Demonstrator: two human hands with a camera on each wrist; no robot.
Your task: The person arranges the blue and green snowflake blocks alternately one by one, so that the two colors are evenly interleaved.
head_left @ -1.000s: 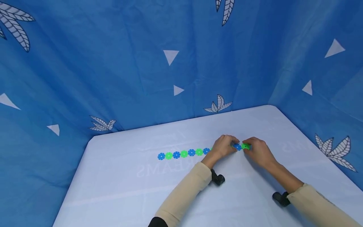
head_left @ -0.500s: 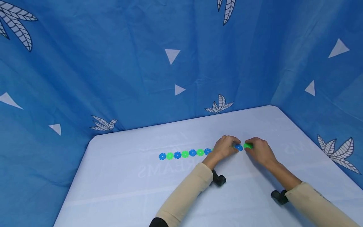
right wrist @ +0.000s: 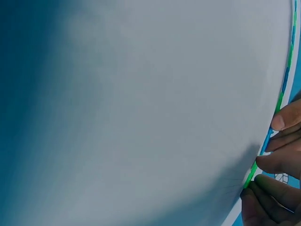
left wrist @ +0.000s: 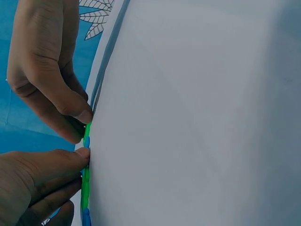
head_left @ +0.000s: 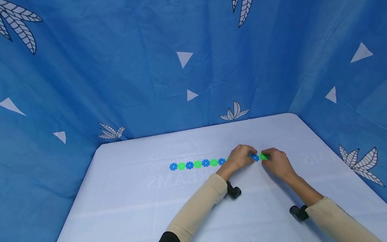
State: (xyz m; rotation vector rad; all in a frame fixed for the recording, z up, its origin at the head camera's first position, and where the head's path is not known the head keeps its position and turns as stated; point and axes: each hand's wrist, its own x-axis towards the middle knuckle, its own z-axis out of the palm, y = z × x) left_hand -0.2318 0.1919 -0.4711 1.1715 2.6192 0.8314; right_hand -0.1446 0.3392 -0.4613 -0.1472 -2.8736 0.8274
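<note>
A row of alternating blue and green notched discs [head_left: 198, 164] runs across the white table, joined edge to edge. Toward its right end, my left hand [head_left: 239, 157] pinches the chain and covers part of it. Just past those fingertips shows a blue disc [head_left: 255, 157]. My right hand [head_left: 278, 164] pinches a green disc [head_left: 264, 156] beside the blue one. Their edges meet or nearly meet; whether they interlock I cannot tell. In the left wrist view, the thumb of my left hand [left wrist: 42, 181] presses the thin edge of the chain, with the green disc [left wrist: 88, 128] above it.
The white-covered table [head_left: 127, 201] has its far edge against a blue curtain [head_left: 145, 84] with leaf and triangle prints. Black camera mounts [head_left: 233, 191] sit at both wrists, close above the table.
The green disc in my right hand shifts slightly right, away from the blue disc, and tilts, then comes back against or close to it. My left hand stays nearly still on the chain.
</note>
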